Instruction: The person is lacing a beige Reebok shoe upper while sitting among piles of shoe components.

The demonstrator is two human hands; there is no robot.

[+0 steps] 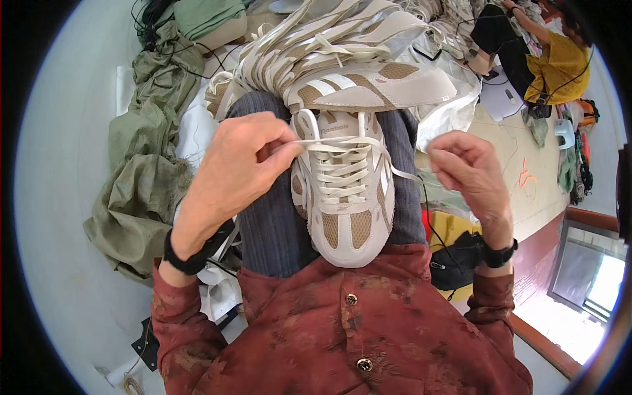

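Note:
A beige and tan sneaker (342,224) rests on my lap between my thighs, toe toward my body. Its cream laces (342,172) are threaded criss-cross up to the tongue. My left hand (247,155) is at the shoe's upper left, pinching a shoelace stretched across the top eyelets. My right hand (471,172) is raised to the right of the shoe, fingers curled and thumb against them. A loose lace end reaches from the shoe toward these fingers; whether they hold anything cannot be made out.
A stack of similar shoe uppers (349,52) lies just beyond my knees, its nearest piece (375,89) almost touching the sneaker. Olive cloth (141,204) is heaped at left. Clear plastic (454,99) lies at right. Another person in a yellow top (559,66) sits at far right.

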